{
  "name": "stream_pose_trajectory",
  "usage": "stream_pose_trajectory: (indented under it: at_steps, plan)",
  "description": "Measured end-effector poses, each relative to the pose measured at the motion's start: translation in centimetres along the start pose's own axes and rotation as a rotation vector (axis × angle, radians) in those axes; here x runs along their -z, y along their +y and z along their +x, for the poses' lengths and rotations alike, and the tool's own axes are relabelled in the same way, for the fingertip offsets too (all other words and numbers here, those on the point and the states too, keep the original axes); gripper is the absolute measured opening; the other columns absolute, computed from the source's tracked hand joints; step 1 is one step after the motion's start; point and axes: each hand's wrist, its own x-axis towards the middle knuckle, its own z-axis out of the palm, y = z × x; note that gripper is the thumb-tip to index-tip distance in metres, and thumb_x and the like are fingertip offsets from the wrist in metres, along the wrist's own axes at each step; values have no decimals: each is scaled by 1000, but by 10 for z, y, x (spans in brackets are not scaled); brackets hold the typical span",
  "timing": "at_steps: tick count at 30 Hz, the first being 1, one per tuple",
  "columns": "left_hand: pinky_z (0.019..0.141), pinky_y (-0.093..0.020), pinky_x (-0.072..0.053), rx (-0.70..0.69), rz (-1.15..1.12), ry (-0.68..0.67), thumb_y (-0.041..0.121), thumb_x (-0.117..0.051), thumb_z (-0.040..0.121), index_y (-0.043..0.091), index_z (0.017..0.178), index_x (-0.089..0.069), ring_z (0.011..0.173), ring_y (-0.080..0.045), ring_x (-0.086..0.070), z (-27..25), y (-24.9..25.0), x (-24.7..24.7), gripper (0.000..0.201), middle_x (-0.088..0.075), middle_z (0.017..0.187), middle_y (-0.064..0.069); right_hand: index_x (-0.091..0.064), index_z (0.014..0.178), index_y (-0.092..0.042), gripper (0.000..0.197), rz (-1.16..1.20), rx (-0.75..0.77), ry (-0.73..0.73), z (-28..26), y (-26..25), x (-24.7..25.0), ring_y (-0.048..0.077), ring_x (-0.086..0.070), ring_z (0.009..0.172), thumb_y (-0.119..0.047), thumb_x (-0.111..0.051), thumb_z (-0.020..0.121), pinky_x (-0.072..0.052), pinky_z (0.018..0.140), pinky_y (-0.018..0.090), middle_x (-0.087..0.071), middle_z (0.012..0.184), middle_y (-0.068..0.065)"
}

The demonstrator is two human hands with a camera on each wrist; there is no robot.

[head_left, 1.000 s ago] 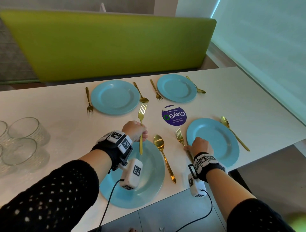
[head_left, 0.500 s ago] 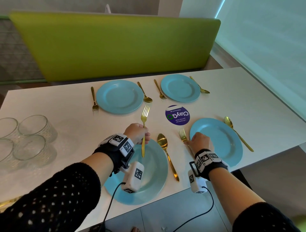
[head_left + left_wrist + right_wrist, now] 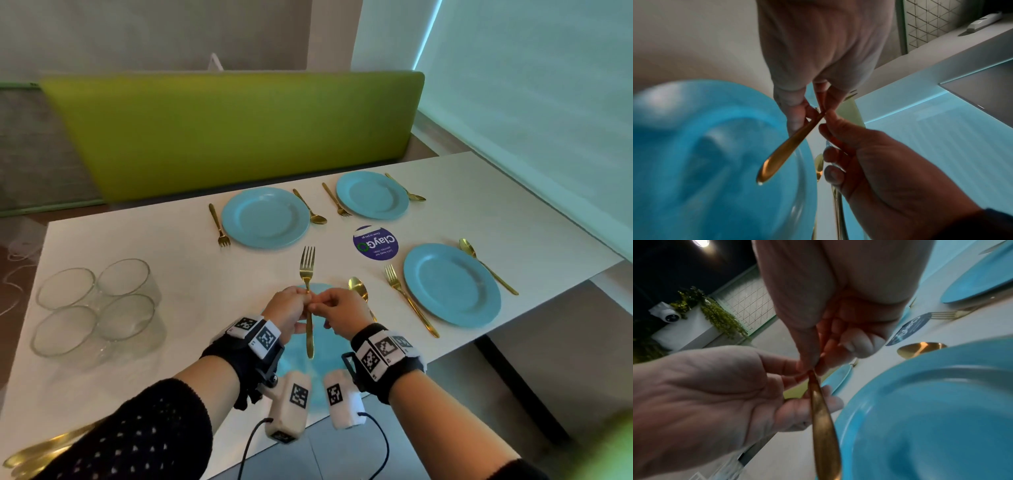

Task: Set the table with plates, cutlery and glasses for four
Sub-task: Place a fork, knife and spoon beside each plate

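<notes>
Above the near plate (image 3: 329, 346), my left hand (image 3: 286, 310) and right hand (image 3: 337, 313) both pinch the fork (image 3: 308, 294); I'd release one before lowering it left of the plate.

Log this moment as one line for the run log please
step: place last fork | left hand: pinches gold fork | right hand: pinches same fork | fork: held above near plate | glasses: unplaced

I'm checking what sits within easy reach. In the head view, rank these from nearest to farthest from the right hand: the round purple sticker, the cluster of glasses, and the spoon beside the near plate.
From the right hand:
1. Spoon: just beyond the hand, right of the near plate.
2. Purple sticker: farther up, mid-table.
3. Glasses: far across at the table's left end.
</notes>
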Motion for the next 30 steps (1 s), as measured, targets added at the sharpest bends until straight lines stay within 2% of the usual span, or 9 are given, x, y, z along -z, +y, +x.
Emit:
stream_pose_trajectory:
  at_steps: [6, 10, 13, 16, 20, 23, 25, 28, 30]
  plan:
    - [66, -36, -52, 42, -16, -95, 10, -38, 99, 10, 97, -50, 69, -20, -56, -39, -22, 61, 13, -53, 74, -6, -56, 68, -24, 22, 52, -65, -13, -34, -23, -61, 5, -50, 43, -16, -69, 83, -35, 35, 11, -61, 63, -6]
    - [59, -27, -46, 63, 58, -109, 14, -41, 98, 12, 92, -53, 65, -16, -52, -58, -30, 95, 14, -52, 76, -4, -57, 65, -23, 25, 52, -107, -17, -48, -37, -90, 0, -45, 36, -12, -69, 84, -33, 35, 8, -56, 59, -6]
    - [70, -29, -47, 62, 204, -47, 17, -44, 97, 9, 102, -52, 73, -18, -52, -66, -34, 122, 13, -49, 85, -5, -57, 62, -24, 26, 1, -158, -15, -53, -39, -108, 3, -46, 51, -13, -72, 80, -38, 47, 11, -55, 61, -8]
    - [82, -31, -48, 31, 382, 47, 16, -46, 95, 11, 100, -52, 89, -21, -55, -73, -40, 151, 9, -53, 95, -7, -59, 60, -23, 26, -68, -231, -15, -56, -37, -127, 4, -48, 57, -13, -72, 80, -46, 64, 20, -57, 64, -8]
    - [69, -28, -49, 2, 446, 119, 13, -47, 93, 17, 79, -54, 76, -19, -54, -78, -51, 181, 16, -56, 95, -8, -58, 58, -23, 28, -182, -281, -10, -57, -36, -150, 14, -59, 72, -12, -70, 81, -53, 86, 29, -67, 80, 1]
    - [82, -31, -53, -8, 517, 135, 13, -49, 91, 20, 68, -53, 87, -25, -61, -81, -58, 193, 25, -58, 91, -7, -73, 83, -14, 7, -312, -280, -27, -57, -39, -162, 21, -65, 101, -15, -66, 84, -51, 93, 29, -71, 105, 8]
    - [87, -32, -53, -13, 547, 142, 13, -50, 91, 19, 70, -55, 95, -26, -62, -83, -60, 198, 22, -60, 93, -6, -72, 102, -10, 20, -374, -286, -13, -56, -37, -166, 23, -64, 107, -18, -65, 85, -51, 93, 28, -70, 111, 9]
    - [62, -21, -54, -19, 546, 127, 12, -51, 92, 15, 91, -59, 87, -18, -58, -85, -61, 203, 10, -58, 100, -4, -70, 108, -6, 26, -445, -289, -9, -55, -37, -172, 25, -64, 107, -21, -63, 87, -52, 93, 31, -69, 113, 11]
    - [42, -10, -45, -28, 541, 117, 11, -51, 92, 15, 98, -58, 78, -12, -56, -86, -61, 207, 9, -56, 103, -4, -69, 109, -6, 29, -497, -282, -13, -52, -36, -176, 25, -64, 107, -23, -63, 87, -52, 93, 34, -68, 113, 11]
